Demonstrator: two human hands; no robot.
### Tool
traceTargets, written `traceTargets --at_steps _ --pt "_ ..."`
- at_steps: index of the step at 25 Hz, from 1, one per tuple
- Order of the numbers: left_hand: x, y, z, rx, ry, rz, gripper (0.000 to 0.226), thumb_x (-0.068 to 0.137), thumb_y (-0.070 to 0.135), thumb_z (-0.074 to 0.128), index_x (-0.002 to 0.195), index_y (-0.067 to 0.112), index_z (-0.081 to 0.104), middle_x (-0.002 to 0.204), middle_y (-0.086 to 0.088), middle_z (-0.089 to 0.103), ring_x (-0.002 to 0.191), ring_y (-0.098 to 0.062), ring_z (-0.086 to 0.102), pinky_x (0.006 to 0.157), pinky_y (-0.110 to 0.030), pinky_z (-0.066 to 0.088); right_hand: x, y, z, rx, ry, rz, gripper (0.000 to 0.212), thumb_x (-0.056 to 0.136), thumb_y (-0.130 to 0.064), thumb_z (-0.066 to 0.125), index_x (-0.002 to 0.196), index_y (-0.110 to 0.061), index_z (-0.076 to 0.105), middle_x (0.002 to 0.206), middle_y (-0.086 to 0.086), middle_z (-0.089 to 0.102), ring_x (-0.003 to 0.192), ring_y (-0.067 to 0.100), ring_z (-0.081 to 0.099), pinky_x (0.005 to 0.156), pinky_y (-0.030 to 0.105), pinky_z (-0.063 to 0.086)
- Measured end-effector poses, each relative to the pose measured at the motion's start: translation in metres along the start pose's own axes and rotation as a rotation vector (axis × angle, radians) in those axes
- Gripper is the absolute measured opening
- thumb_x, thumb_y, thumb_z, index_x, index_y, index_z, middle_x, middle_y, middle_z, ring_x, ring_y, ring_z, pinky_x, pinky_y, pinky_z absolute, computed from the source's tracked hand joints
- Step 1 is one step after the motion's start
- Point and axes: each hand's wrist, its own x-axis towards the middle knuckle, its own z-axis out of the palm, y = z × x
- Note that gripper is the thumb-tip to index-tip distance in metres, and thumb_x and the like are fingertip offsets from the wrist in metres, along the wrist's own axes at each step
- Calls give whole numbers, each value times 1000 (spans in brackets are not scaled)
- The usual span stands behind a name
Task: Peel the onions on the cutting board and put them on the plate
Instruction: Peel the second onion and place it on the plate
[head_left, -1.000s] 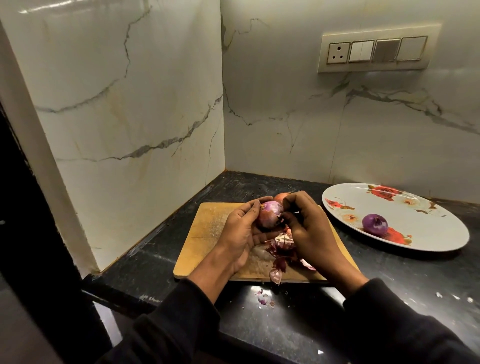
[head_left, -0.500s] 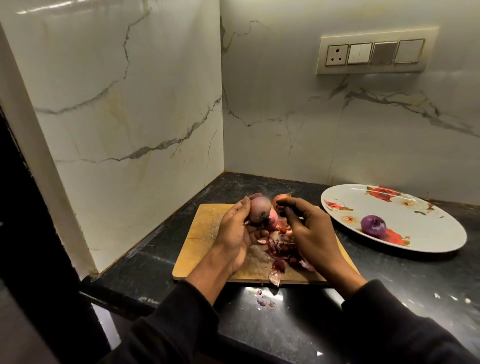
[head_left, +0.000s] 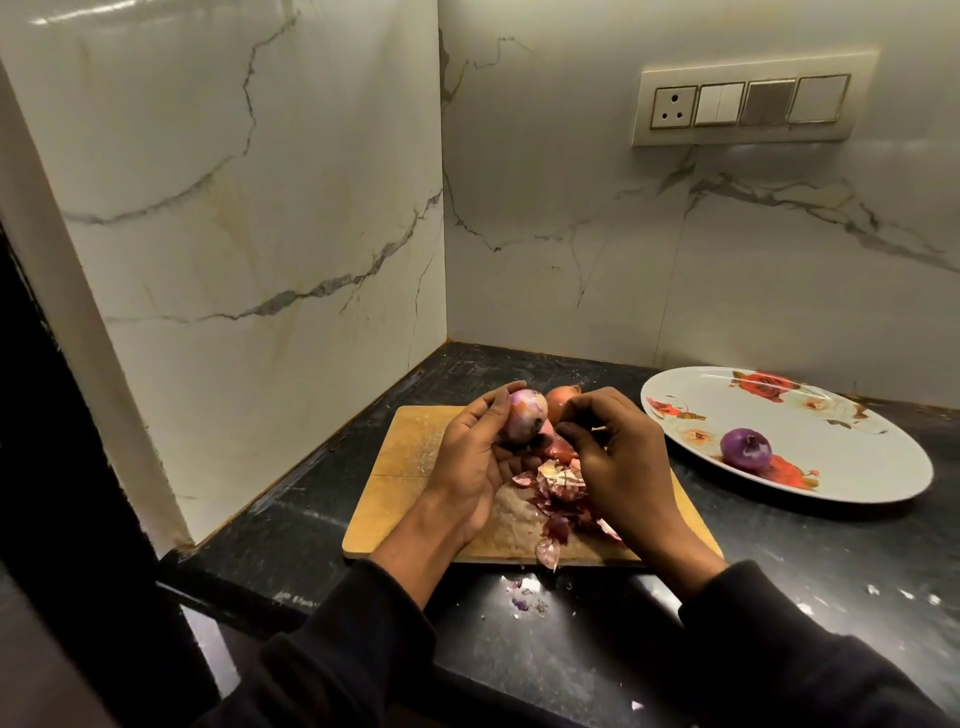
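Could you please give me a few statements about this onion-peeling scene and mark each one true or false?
1. The left hand holds an onion above the cutting board. True.
2. The plate holds three peeled onions. False: only one purple onion lies on it.
3. Loose onion skins lie on the board between the hands. True.
4. The plate sits left of the board. False: it sits to the right.
5. Another unpeeled onion sits behind the right hand. True.
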Motion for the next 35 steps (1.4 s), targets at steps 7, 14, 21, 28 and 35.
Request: traceTargets --at_steps 7,14,21,28,35 --pt "2 1 -2 -114 23 58 41 86 20 69 125 12 59 130 -25 60 104 -37 70 81 -40 63 1 3 -1 6 -6 91 14 91 -19 71 104 -21 68 92 -12 68 87 0 63 72 12 48" --pt "-2 3 2 -60 -32 62 52 80 22 69 126 9 49 117 -19 68 94 -27 74 72 -32 62 -2 -6 2 37 -18 -2 41 77 -17 85 112 -15 64 102 -3 64 84 6 66 67 19 55" --pt "1 -2 -1 -7 -93 9 39 96 20 60 135 12 54 121 -17 68 98 -30 71 79 -37 63 0 -1 -3 63 129 10 16 87 -17 75 102 -19 74 96 -9 70 88 5 68 74 27 58" --pt "3 -5 -2 -6 -94 33 49 84 15 67 132 8 59 122 -16 69 112 -35 68 94 -44 57 2 4 -5 141 92 91 18 86 -13 76 102 -21 76 88 -11 75 80 4 72 71 31 61" --pt "3 -6 -2 23 -81 66 53 81 14 69 132 8 59 124 -17 68 112 -34 68 88 -39 61 4 10 -12 44 -2 35 14 86 -16 76 99 -19 78 86 -11 74 78 3 70 71 27 59"
